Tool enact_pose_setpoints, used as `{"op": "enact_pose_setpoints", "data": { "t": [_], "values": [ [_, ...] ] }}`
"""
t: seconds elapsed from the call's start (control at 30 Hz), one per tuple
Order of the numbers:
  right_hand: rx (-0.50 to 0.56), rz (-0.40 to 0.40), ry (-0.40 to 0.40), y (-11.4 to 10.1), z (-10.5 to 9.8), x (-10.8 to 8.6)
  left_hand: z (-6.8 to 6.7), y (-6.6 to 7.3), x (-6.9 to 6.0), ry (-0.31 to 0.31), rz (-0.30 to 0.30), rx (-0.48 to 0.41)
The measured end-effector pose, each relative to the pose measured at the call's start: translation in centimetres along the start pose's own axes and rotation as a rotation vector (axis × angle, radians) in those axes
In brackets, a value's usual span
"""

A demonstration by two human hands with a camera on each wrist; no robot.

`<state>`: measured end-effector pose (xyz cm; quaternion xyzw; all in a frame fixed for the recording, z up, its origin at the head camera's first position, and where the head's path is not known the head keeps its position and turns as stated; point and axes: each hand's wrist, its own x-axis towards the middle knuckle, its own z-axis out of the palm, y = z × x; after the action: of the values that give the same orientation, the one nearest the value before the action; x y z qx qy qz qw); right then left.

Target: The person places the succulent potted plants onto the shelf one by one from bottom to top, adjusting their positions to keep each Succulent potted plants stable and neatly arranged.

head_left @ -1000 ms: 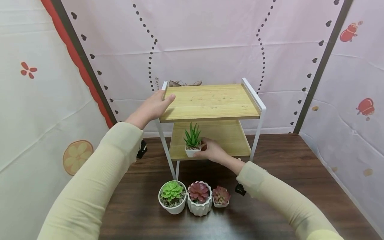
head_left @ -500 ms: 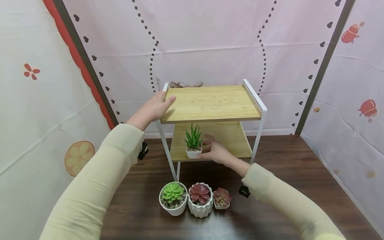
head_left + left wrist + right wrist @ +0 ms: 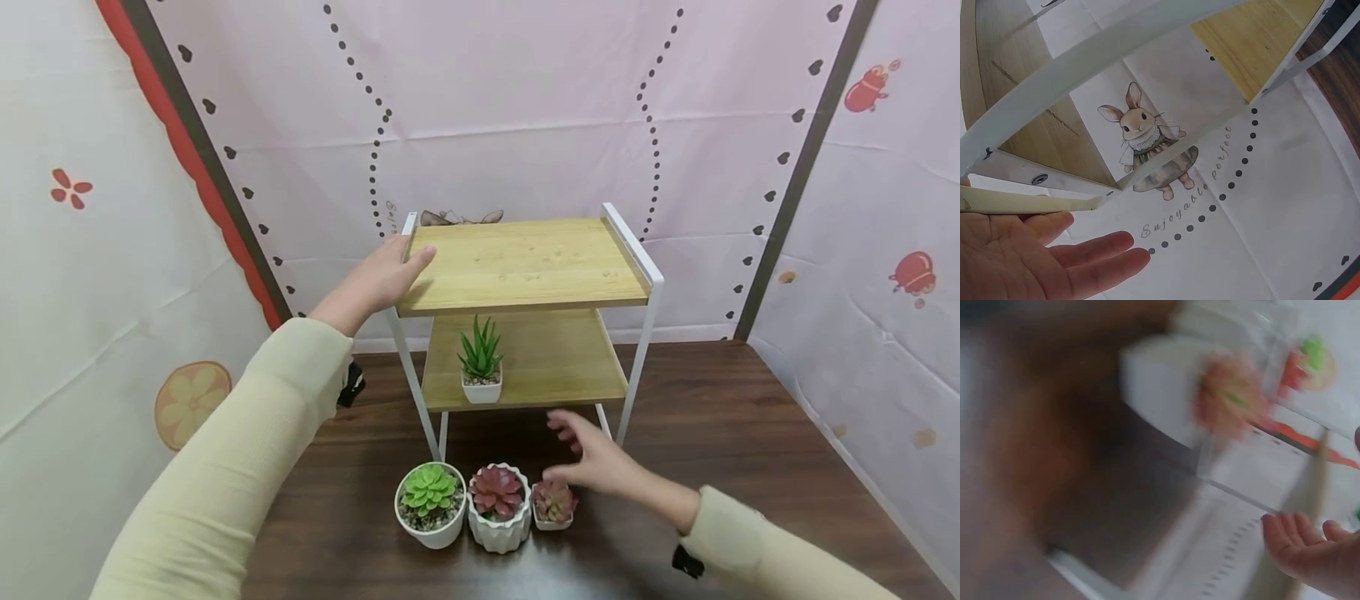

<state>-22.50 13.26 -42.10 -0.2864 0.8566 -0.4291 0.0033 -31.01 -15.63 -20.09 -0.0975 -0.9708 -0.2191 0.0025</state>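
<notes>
A two-tier shelf with wooden boards and a white frame (image 3: 525, 258) stands on the dark table. My left hand (image 3: 375, 279) rests at its upper left edge, thumb over the top board. In the left wrist view, that hand's fingers (image 3: 1107, 262) extend loosely beside the white side rail (image 3: 1041, 178). On the lower board sits a spiky green succulent in a square white pot (image 3: 482, 392). My right hand (image 3: 600, 462), holding nothing, hovers with spread fingers beside a small reddish succulent (image 3: 553, 502). The right wrist view is blurred, showing reddish leaves (image 3: 1232, 397) and my fingers.
A light green succulent in a round white pot (image 3: 431, 508) and a dark red succulent in a ribbed white pot (image 3: 499, 508) stand in front of the shelf, left of the small one. Printed cloth (image 3: 510, 100) hangs behind and at both sides.
My right hand has let go of the spiky green succulent's pot, leaving it on the lower board, and has moved down and right towards the small reddish succulent. The left hand stays put.
</notes>
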Motion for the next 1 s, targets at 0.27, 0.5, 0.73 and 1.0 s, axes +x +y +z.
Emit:
{"op": "enact_pose_setpoints", "data": {
  "t": [0.27, 0.5, 0.73, 1.0],
  "values": [
    [0.056, 0.087, -0.078, 4.3, 3.5, -4.6, 0.2, -0.2, -0.2, 0.002, 0.01, 0.001],
    [0.068, 0.113, -0.044, 5.3, 5.2, -5.2, 0.1, -0.1, -0.1, -0.002, 0.007, 0.013],
    [0.049, 0.152, -0.011, 5.7, 6.3, -5.3, 0.1, -0.2, 0.0, -0.001, 0.003, 0.003],
    [0.03, 0.147, 0.042, 6.0, 6.8, -5.1, 0.0, 0.0, -0.1, -0.002, -0.01, 0.0]
  ]
}}
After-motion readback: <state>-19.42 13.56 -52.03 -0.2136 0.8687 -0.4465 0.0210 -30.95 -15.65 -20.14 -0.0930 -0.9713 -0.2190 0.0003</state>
